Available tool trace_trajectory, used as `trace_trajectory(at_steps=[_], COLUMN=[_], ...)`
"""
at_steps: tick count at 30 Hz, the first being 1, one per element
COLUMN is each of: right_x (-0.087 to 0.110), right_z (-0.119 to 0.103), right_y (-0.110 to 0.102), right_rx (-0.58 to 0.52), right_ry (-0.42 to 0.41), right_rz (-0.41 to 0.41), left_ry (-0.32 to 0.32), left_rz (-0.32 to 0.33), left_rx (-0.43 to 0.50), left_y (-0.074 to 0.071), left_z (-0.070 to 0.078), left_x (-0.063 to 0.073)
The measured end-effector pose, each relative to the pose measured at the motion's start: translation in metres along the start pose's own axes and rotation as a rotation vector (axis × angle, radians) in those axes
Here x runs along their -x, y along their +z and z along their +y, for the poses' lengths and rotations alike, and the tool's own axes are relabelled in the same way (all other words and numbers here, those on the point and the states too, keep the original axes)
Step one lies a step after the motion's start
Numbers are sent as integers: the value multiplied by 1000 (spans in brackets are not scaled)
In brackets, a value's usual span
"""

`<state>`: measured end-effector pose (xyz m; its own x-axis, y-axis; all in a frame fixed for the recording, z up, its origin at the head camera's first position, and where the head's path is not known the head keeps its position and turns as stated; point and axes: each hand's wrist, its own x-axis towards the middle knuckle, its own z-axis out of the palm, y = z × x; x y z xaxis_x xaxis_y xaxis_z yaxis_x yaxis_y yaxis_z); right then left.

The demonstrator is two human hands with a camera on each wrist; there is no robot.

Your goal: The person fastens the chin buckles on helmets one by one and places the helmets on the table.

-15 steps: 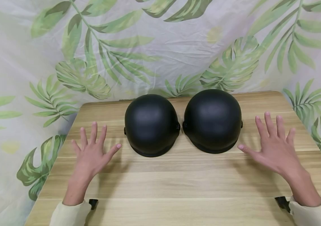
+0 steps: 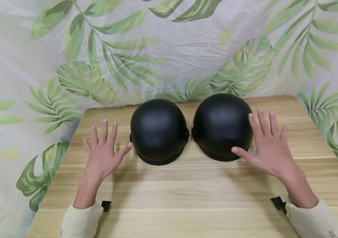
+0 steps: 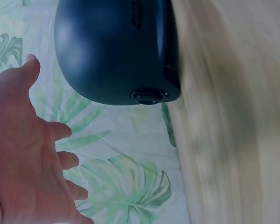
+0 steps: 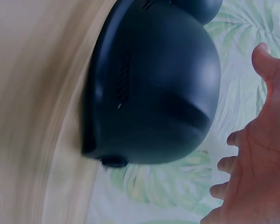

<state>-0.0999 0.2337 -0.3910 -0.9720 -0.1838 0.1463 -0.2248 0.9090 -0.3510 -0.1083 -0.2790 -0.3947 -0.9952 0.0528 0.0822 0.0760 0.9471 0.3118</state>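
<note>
Two matte black helmets sit side by side, domes up, at the back of the wooden table. Left of the left helmet, my left hand is raised with fingers spread and holds nothing; its thumb tip comes up to the helmet's side in the head view. My right hand, fingers also spread, overlaps the right edge of the right helmet in that view. In the right wrist view a gap shows between the right palm and the helmet. A round side fitting shows low on the left helmet.
The table has light wood grain and a rounded back corner. A leaf-printed cloth hangs right behind it and along both sides. Black clips stick out from the cuffs of both pale sleeves.
Both hands have moved inward and slightly forward, the right one farther, so it now overlaps the right helmet in the head view. The helmets stay in place.
</note>
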Motion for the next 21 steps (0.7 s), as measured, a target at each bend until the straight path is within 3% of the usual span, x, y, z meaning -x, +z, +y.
trace_trajectory(at_steps=[10, 21], right_x=[-19, -39], right_z=[-35, -67], right_y=[8, 19], right_rx=[0, -43], right_ry=[-70, -131], right_rz=[1, -1], left_ry=[4, 40], left_rz=[-16, -77], left_rx=[84, 241], left_y=[-7, -8], left_z=[12, 22], left_x=[-10, -22])
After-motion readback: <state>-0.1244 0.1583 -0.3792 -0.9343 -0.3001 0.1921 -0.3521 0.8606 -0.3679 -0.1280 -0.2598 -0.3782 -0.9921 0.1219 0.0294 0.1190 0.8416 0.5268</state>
